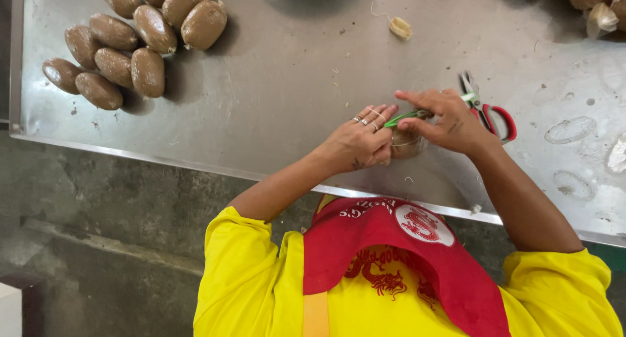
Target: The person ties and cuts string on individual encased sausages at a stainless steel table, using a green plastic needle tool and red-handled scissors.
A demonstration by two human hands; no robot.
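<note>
On the steel table (287,96) my left hand (362,141) and my right hand (447,122) meet over a small brown wrapped bundle (405,145). Both hands press on it from either side. A green band (401,118) is stretched between the fingers of both hands, just above the bundle. My left hand wears rings. Most of the bundle is hidden under my fingers.
Several brown oval wrapped bundles (124,43) are piled at the far left. Red-handled scissors (489,109) lie right of my right hand. A pale scrap (400,28) lies farther back, and more bundles (596,1) sit at the far right corner. The table's front edge (195,167) runs close.
</note>
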